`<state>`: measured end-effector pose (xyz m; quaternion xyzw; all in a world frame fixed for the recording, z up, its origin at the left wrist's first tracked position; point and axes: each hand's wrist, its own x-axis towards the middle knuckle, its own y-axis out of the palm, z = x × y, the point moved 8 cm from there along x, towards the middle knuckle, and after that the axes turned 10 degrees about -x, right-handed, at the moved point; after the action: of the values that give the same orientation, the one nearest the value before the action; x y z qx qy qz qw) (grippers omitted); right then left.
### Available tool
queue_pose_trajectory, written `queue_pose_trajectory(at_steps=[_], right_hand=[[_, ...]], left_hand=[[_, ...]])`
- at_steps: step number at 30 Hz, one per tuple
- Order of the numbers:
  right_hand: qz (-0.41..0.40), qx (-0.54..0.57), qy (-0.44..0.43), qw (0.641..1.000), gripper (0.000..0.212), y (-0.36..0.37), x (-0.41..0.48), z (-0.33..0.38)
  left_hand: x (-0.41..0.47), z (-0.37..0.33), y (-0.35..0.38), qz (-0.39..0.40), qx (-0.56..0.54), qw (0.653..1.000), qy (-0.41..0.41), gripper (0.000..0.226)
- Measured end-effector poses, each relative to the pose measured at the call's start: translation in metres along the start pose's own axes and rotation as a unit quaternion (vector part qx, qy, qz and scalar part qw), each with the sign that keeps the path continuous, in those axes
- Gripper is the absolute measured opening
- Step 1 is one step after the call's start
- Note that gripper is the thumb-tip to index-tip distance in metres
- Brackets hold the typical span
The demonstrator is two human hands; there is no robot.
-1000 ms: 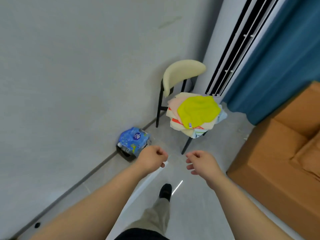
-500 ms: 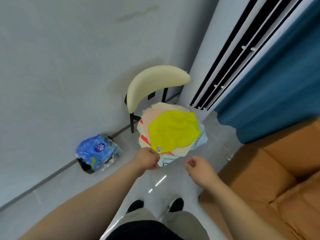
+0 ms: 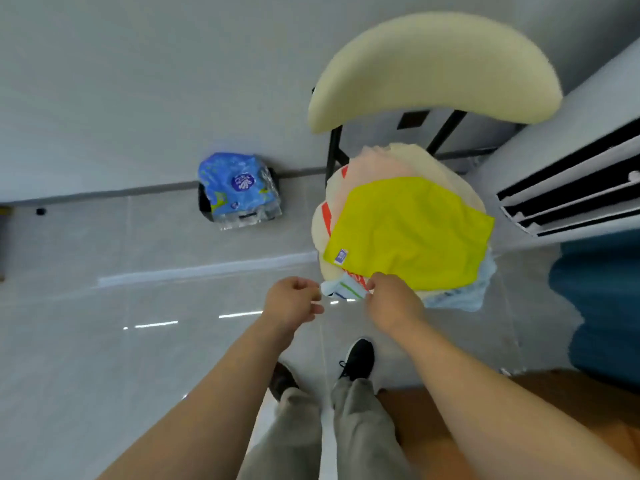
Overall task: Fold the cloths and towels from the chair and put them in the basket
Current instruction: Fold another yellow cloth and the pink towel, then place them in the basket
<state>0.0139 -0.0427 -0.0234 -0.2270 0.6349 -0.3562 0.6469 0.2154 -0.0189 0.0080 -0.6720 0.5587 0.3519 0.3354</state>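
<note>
A cream chair point(image 3: 433, 64) stands against the wall with a pile of cloths on its seat. A yellow-green cloth point(image 3: 408, 230) lies on top, over cream, pink and orange-striped ones point(image 3: 332, 216). A white cloth with a green stripe point(image 3: 343, 289) hangs off the front edge. My right hand point(image 3: 391, 303) is at that edge, with its curled fingertips pinching the striped cloth. My left hand point(image 3: 294, 303) hovers just left of the cloth's corner, loosely curled and holding nothing.
A black container point(image 3: 204, 202) under a blue plastic package point(image 3: 239, 185) sits on the floor by the wall, left of the chair. A white slatted unit point(image 3: 571, 195) and a blue curtain point(image 3: 602, 289) are on the right. An orange sofa point(image 3: 554, 403) is at lower right.
I have stepped up to the chair and now look down on it. Both hands moved forward, and the right one reached the pile's front edge.
</note>
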Motion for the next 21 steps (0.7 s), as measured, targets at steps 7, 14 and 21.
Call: queue_pose_trajectory(at_steps=[7, 14, 21], right_hand=[[-0.097, -0.104, -0.110, 0.984, 0.028, 0.037, 0.084, 0.050], [-0.241, -0.227, -0.137, 0.934, 0.050, 0.071, 0.133, 0.075], [-0.327, -0.108, -0.160, 0.925, 0.034, 0.059, 0.143, 0.066]], left_hand=[[0.078, 0.050, 0.005, -0.017, -0.084, 0.996, 0.029, 0.008], [0.149, 0.106, 0.002, -0.057, -0.171, 0.979, 0.094, 0.014], [0.162, 0.150, 0.026, -0.090, -0.200, 0.960, 0.172, 0.012]])
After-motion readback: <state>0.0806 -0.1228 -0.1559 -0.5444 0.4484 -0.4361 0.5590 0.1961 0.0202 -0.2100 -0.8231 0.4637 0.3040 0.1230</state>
